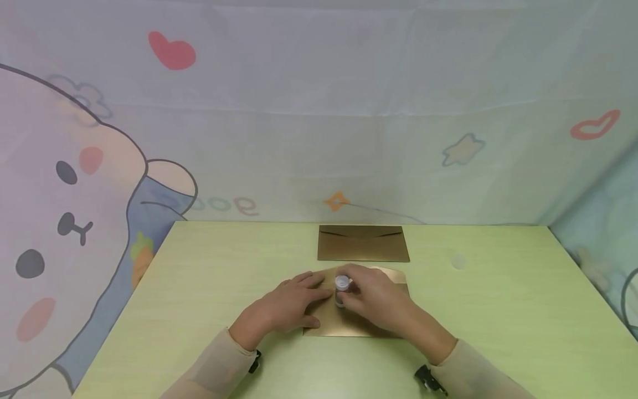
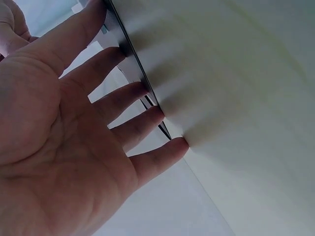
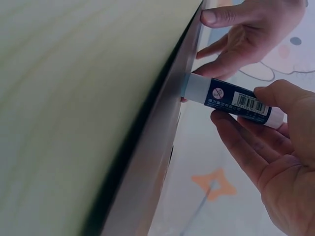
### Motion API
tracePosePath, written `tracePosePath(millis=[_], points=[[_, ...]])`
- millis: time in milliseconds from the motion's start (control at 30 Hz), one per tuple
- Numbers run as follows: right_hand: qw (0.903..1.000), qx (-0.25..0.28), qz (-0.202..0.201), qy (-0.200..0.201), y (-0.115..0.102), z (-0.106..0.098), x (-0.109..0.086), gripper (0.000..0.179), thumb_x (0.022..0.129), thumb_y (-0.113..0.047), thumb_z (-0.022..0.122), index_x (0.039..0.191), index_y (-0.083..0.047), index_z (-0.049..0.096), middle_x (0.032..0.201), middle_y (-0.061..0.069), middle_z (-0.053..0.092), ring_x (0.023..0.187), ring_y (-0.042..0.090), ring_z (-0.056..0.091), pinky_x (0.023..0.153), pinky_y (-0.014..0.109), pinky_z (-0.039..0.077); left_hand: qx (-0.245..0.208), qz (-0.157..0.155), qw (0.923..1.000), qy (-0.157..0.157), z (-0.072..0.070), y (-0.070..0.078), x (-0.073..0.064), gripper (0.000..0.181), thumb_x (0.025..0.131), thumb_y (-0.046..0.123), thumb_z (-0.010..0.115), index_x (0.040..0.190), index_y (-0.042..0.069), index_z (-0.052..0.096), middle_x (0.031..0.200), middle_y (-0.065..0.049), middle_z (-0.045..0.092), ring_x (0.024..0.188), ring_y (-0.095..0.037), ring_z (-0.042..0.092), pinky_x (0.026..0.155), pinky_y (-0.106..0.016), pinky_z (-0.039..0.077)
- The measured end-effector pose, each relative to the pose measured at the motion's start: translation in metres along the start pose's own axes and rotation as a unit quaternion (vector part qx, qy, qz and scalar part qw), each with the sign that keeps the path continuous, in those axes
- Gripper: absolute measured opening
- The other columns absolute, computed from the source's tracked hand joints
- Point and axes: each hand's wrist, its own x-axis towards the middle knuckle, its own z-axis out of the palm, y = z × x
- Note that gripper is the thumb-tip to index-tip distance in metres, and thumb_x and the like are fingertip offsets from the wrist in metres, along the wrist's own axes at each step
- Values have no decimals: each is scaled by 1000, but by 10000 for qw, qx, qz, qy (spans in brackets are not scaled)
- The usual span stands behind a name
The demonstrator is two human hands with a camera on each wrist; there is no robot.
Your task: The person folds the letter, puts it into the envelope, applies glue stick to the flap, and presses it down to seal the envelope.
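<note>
A gold envelope (image 1: pixel 344 328) lies on the table with its flap side toward the back. My left hand (image 1: pixel 291 306) rests on its left part, fingers spread and fairly straight, fingertips down on the paper and the table beside it in the left wrist view. Between thumb and fingers, my right hand (image 1: pixel 379 296) grips a glue stick (image 3: pixel 241 102) with a dark blue barcode label. The stick stands upright, its white base (image 1: pixel 341 281) facing up and its lower end right at the envelope's surface, close to the left fingertips.
Behind the first envelope lies a second, darker gold envelope (image 1: pixel 364 246), its flap folded over. A small whitish translucent round piece (image 1: pixel 458 262) is on the table (image 1: pixel 498 310) to the right. A printed cloth (image 1: pixel 299 138) hangs along the back edge.
</note>
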Motion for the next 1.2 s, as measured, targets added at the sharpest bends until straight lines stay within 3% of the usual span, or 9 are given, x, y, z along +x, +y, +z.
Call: tracePosePath(millis=[233, 600, 733, 833, 1033, 1133, 1200], points=[[9998, -104, 136, -72, 3, -10, -6, 21, 94, -11, 80, 103, -19, 63, 92, -13, 64, 84, 6, 65, 77, 32, 58, 77, 77, 9999, 27, 0, 0, 0, 65, 97, 32, 80, 155, 12, 57, 168, -14, 37, 154, -41, 32, 117, -62, 38], [9993, -162, 331, -20, 16, -33, -28, 24, 94, -4, 78, 94, -19, 60, 85, -14, 61, 74, 7, 59, 68, 26, 50, 65, 129, 9999, 63, 2, -2, 1, 65, 97, 30, 81, 154, 12, 57, 168, -14, 37, 154, -40, 32, 117, -61, 38], [9989, -25, 459, -34, 20, -42, -36, 20, 94, -4, 78, 97, -16, 62, 88, -12, 65, 78, 5, 67, 70, 26, 55, 43, 113, 9999, 24, 1, -1, 1, 65, 97, 31, 81, 154, 12, 57, 168, -14, 36, 155, -40, 31, 117, -61, 37], [9983, 225, 536, 45, 21, -50, -39, 20, 94, -2, 78, 104, -13, 64, 93, -10, 70, 83, 6, 73, 72, 27, 60, 60, 70, 10000, 3, 1, -1, 1, 65, 97, 32, 81, 154, 13, 57, 168, -13, 36, 155, -39, 31, 117, -61, 38], [9930, 669, 632, 746, 26, -69, -39, 30, 94, -4, 80, 121, -10, 67, 95, -4, 72, 78, 9, 71, 66, 27, 59, 123, -70, 9999, -9, 0, 2, 3, 66, 96, 32, 82, 154, 15, 57, 166, -12, 39, 154, -35, 33, 115, -59, 40], [9824, 1321, 936, 936, 30, -75, -37, 26, 97, -10, 79, 120, -7, 67, 97, 4, 72, 79, 14, 73, 67, 28, 59, 59, -138, 9999, 7, -2, 5, 4, 66, 95, 30, 83, 154, 15, 57, 164, -12, 41, 153, -34, 34, 113, -60, 42], [9690, 1926, 1174, 1009, 32, -78, -35, 23, 99, -13, 78, 117, -4, 66, 101, 10, 72, 84, 18, 77, 71, 30, 61, 26, -168, 9999, 27, -3, 7, 4, 66, 94, 28, 84, 153, 15, 57, 162, -12, 42, 151, -33, 34, 111, -60, 42]])
